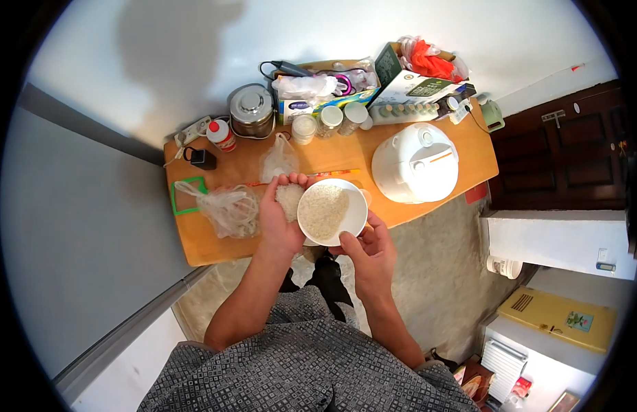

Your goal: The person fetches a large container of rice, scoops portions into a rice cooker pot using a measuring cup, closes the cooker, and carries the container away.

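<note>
My right hand (pixel 371 253) grips a white bowl (pixel 358 214) by its near right rim, thumb on top. Whitish rice (pixel 325 209) covers much of the bowl's inside, and the bowl is tilted toward the camera. At the bowl's left side, my left hand (pixel 279 223) is cupped, its fingers curled round a small heap of whiter rice (pixel 288 200). Whether a thin bag lies under that heap I cannot tell. Just beyond the left fingers a clear plastic bag (pixel 279 159) rests on the wooden table (pixel 346 156). Another knotted plastic bag (pixel 229 211) lies left of the left hand.
A white rice cooker (pixel 416 165) stands to the right. Along the back are a steel pot (pixel 252 110), several lidded jars (pixel 329 119), a filled box (pixel 291 110) and a carton (pixel 413 86). A red-capped bottle (pixel 221 134) and a green-edged item (pixel 177 198) are at left.
</note>
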A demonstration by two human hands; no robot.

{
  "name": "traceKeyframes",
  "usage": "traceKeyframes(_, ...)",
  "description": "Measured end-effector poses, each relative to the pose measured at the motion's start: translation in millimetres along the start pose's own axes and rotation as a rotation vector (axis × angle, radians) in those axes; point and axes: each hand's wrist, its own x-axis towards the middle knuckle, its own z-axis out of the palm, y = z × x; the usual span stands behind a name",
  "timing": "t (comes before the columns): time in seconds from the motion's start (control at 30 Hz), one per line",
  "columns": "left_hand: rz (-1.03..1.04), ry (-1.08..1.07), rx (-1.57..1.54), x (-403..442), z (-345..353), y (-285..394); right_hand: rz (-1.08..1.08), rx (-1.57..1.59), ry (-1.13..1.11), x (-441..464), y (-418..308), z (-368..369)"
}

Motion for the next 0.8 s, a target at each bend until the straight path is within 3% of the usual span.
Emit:
traceKeyframes(0.27,-0.061,-0.038,-0.100,1.1,2.7,-5.3,0.075,0.183,0.005,-4.3,16.5,-26.1)
traceKeyframes(0.57,-0.157,0.100,-0.141,-3.5,11.9,-9.0,0.057,0.276,0.110,-12.8,23.4,-70.4)
traceKeyframes(0.63,-0.138,-0.020,-0.096,-4.7,13.8,-7.5,0.046,0.289,0.155,-14.3,30.0,-88.4)
traceKeyframes(0.8,-0.099,-0.037,0.001,-4.0,11.3,-3.1,0.076,0.252,0.266,-4.4,82.5,-142.6)
